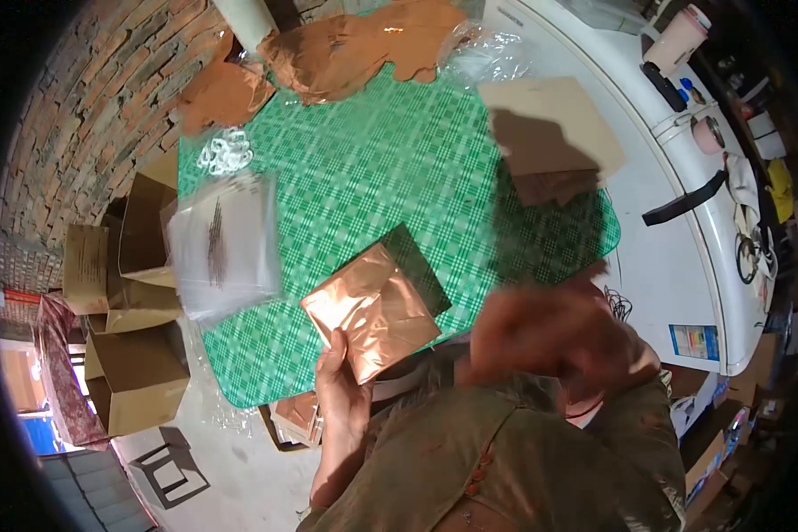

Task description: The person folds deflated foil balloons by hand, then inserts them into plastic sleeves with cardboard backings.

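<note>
- Over the near edge of the green plaid tablecloth [355, 168], a copper-coloured foil square [379, 301] is held aslant, with no clear long axis.
- Its near-left edge is pinched by the left hand [339, 399], thumb on top.
- To its right, apart, the right hand [554, 341] is blurred; whether anything is gripped cannot be told.

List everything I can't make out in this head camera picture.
All in the head view:
- Right hand: motion blur hides its fingers and any grip.
- Left hand: most fingers hidden behind the foil square.
- Foil square's underside: faces away.
- Label: print too small.
</note>
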Demonstrator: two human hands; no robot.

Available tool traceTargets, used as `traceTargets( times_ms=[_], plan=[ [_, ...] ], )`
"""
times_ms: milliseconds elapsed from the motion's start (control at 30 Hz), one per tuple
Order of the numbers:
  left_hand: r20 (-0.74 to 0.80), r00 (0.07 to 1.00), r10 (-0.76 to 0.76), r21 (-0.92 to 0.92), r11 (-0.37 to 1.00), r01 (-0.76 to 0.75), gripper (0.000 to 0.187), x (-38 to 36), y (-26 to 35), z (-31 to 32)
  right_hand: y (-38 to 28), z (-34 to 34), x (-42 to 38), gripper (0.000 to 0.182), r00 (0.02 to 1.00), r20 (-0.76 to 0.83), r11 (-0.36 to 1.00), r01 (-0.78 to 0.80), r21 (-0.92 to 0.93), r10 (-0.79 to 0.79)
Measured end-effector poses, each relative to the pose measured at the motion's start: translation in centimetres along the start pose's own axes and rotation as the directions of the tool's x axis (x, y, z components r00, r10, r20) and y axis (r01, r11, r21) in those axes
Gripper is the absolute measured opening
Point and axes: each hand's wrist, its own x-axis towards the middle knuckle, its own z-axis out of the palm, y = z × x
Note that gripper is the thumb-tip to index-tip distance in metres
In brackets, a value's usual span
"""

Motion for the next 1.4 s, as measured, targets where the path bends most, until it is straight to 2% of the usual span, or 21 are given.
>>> traceTargets(
  times_ms=[67,167,200,267,300,333,367,400,433,467,533,633,733,933,1033,1133,1233,1333,1400],
  plan=[
    [0.003,1.000,0.004,0.008,1.000,-0.004,0.037,0.4,0.0,-0.5,-1.5,1.4,0.6,0.042,0.981,0.107,0.972,0.140,0.186,-0.162],
    [0.009,1.000,0.024,0.003,1.000,-0.024,0.038,0.3,0.3,0.5,-2.5,5.0,0.5,0.061,0.927,0.020,0.868,0.342,0.359,-0.374],
    [0.008,1.000,0.029,-0.003,1.000,-0.029,0.038,0.3,0.3,0.7,-3.0,5.5,0.7,0.054,0.941,-0.125,0.891,0.337,0.303,-0.314],
    [0.013,0.999,0.035,-0.019,0.999,-0.035,0.040,0.4,0.3,0.3,-4.1,6.4,1.2,0.039,0.898,-0.405,0.938,0.273,0.211,-0.170],
    [0.012,0.999,0.036,-0.031,0.999,-0.035,0.042,0.5,0.3,-0.1,-5.2,9.6,1.0,0.028,0.652,-0.753,0.974,0.099,0.204,0.092],
    [0.012,0.999,0.038,-0.043,0.998,-0.038,0.045,0.6,0.3,-0.3,-4.8,7.6,0.6,0.020,0.673,-0.738,0.998,-0.062,0.017,0.054],
    [0.004,0.999,0.042,-0.031,0.999,-0.041,0.042,0.6,0.5,-0.4,-4.4,5.5,0.3,0.012,0.693,-0.721,0.961,-0.210,-0.179,0.017],
    [-0.002,0.999,0.043,-0.019,0.999,-0.043,0.040,0.6,0.5,-0.3,-1.7,1.1,0.0,0.015,0.839,-0.540,0.771,-0.300,-0.562,-0.067],
    [-0.005,0.999,0.044,-0.007,0.999,-0.044,0.037,0.6,0.6,-0.3,1.0,-3.2,-0.3,0.022,0.934,-0.325,0.459,-0.227,-0.859,-0.146],
    [-0.007,0.999,0.047,-0.011,0.999,-0.047,0.037,0.6,0.7,-0.5,3.7,-5.9,-1.4,0.024,0.926,-0.359,0.304,-0.311,-0.900,-0.116],
    [-0.013,0.999,0.053,-0.020,0.998,-0.053,0.036,0.7,0.8,-0.9,7.9,-9.7,-2.8,0.030,0.915,-0.346,-0.034,-0.360,-0.932,-0.207],
    [0.002,0.998,0.057,-0.021,0.998,-0.057,0.035,0.6,0.9,-1.3,10.4,-12.8,-4.1,0.029,0.954,-0.200,-0.445,-0.281,-0.850,-0.222],
    [-0.010,0.997,0.072,-0.013,0.997,-0.072,0.034,0.5,1.2,-0.8,11.0,-14.6,-4.8,0.027,0.980,-0.131,-0.446,-0.186,-0.876,-0.151],
    [-0.009,0.996,0.087,-0.053,0.995,-0.087,0.034,0.4,1.4,-0.9,10.8,-14.3,-4.3,0.017,0.978,-0.187,-0.408,-0.210,-0.888,-0.095],
    [0.001,0.996,0.086,-0.053,0.995,-0.085,0.034,0.4,1.6,-0.9,11.0,-14.9,-4.5,0.013,0.969,-0.205,-0.409,-0.243,-0.880,-0.136],
    [-0.008,0.996,0.088,-0.052,0.995,-0.088,0.035,0.3,1.7,-1.1,10.9,-15.1,-4.6,0.023,0.952,-0.288,-0.423,-0.306,-0.853,-0.108],
    [-0.036,0.993,0.115,-0.047,0.992,-0.117,0.036,0.2,1.9,-1.0,10.3,-13.7,-4.8,0.028,0.969,-0.230,-0.383,-0.246,-0.890,-0.088],
    [-0.045,0.991,0.124,-0.031,0.992,-0.125,0.037,0.0,2.0,-0.8,9.4,-12.6,-5.5,0.027,0.978,-0.193,-0.421,-0.209,-0.882,-0.082],
    [-0.035,0.992,0.121,-0.023,0.992,-0.122,0.038,0.0,2.1,-1.0,9.1,-12.6,-6.2,0.024,0.970,-0.225,-0.441,-0.244,-0.864,-0.096]
  ],
)
